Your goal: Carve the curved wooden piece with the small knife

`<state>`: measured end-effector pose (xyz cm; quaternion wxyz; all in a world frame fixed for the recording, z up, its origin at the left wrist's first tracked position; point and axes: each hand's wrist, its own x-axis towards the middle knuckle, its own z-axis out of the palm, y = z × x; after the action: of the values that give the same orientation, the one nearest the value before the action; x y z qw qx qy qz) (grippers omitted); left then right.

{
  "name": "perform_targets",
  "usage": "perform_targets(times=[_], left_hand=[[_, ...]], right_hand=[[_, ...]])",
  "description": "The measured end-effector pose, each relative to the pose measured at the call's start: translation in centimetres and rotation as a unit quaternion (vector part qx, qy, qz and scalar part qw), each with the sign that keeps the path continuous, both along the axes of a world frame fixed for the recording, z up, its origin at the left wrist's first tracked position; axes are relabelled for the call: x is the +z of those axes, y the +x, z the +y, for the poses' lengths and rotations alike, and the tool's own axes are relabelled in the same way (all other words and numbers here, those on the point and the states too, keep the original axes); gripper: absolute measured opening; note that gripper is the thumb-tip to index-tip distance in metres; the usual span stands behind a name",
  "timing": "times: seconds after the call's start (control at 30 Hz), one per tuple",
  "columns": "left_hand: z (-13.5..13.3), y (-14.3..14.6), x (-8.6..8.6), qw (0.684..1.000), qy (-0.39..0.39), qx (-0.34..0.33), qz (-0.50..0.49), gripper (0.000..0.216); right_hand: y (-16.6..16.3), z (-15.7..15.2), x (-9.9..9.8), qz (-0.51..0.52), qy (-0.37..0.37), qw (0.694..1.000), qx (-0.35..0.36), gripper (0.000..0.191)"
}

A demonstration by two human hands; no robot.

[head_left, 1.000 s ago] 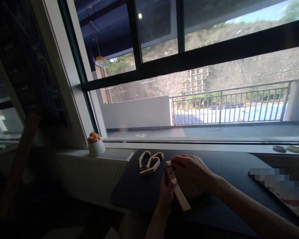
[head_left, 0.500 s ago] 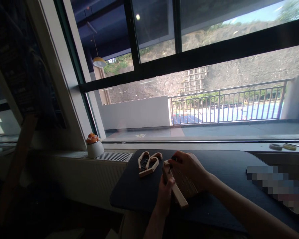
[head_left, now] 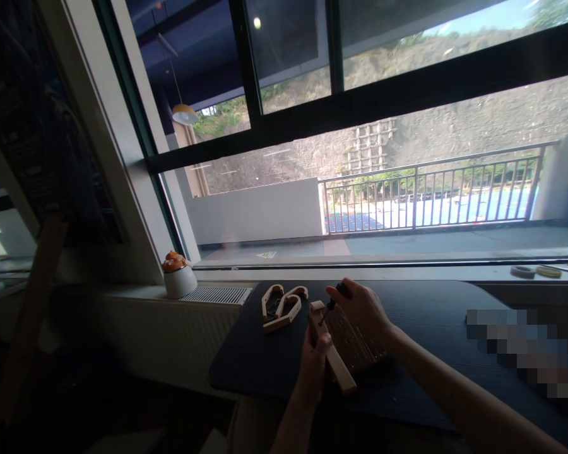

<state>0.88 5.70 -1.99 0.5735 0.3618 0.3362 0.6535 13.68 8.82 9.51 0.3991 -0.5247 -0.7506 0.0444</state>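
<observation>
Dark table (head_left: 265,372) under a big window, lower middle of the frame. Left hand (head_left: 313,362) is closed tight round the near bar of the wood block (head_left: 353,343), probably to stop it sliding. Right hand (head_left: 365,310) pinches a small dark driver (head_left: 332,304), with the tip slanted down-left onto the block's top end. The hand sits above the wood, likely for a clear line. Block lies on the table, centre-low. Wood loops (head_left: 281,307) sit just left of it, apart. Orange-lid pot (head_left: 177,277) is on the sill further left, tape rolls (head_left: 530,272) far right. A second ago the right hand lay over the block and hid the driver; now it is raised and the driver shows. Left grip is the same.
</observation>
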Motion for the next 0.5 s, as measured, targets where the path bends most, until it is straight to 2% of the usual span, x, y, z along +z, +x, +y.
perform_targets(times=[0.07, 0.23, 0.33, 0.4, 0.5], left_hand=[[-0.2, 0.0, 0.3, 1.000, -0.002, -0.004, 0.002, 0.062], [-0.7, -0.1, 0.9, 1.000, -0.001, -0.007, -0.001, 0.066], [-0.6, 0.0, 0.8, 1.000, 0.005, -0.006, -0.008, 0.066], [-0.5, 0.1, 0.6, 1.000, 0.014, -0.012, -0.011, 0.063], [-0.4, 0.1, 0.5, 1.000, 0.010, -0.010, -0.006, 0.058]], right_hand=[[0.1, -0.1, 0.0, 0.002, -0.007, 1.000, 0.019, 0.041], [0.2, -0.9, 0.9, 0.000, -0.025, 0.992, 0.122, 0.033], [0.6, -1.5, 1.6, -0.052, -0.016, 0.989, 0.139, 0.033], [0.8, -1.8, 2.0, -0.091, 0.001, 0.984, 0.156, 0.026], [0.6, -2.1, 2.2, -0.185, 0.015, 0.970, 0.155, 0.024]])
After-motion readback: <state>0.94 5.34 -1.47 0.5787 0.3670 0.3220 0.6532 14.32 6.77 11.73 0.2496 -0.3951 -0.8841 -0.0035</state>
